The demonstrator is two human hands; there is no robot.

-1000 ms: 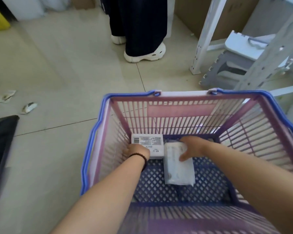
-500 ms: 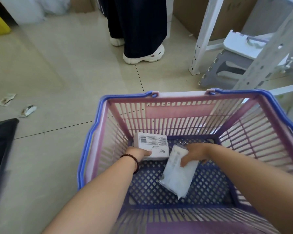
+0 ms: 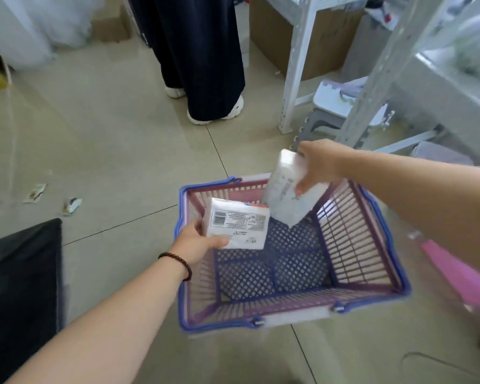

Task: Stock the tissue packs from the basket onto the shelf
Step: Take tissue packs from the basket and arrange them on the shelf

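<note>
A pink and blue plastic basket (image 3: 352, 239) stands on the tiled floor below me, with nothing left on its mesh bottom. My left hand (image 3: 197, 242) grips a white tissue pack (image 3: 237, 225) with a barcode label, held above the basket's left side. My right hand (image 3: 316, 164) holds a second, softer white tissue pack (image 3: 288, 195), tilted on end above the basket's far rim. The white metal shelf (image 3: 432, 87) rises at the upper right, past my right hand.
A person in dark wide trousers and white shoes (image 3: 205, 65) stands ahead. A grey step stool (image 3: 336, 106) sits under the shelf, with cardboard boxes (image 3: 272, 31) behind. A black bag (image 3: 20, 286) lies at left, a pink object (image 3: 455, 275) at right, and scraps (image 3: 53, 198) litter the floor.
Both hands have lifted their tissue packs out of the basket. The right hand has swung its pack up and right toward the shelf; my view has risen and pulled back.
</note>
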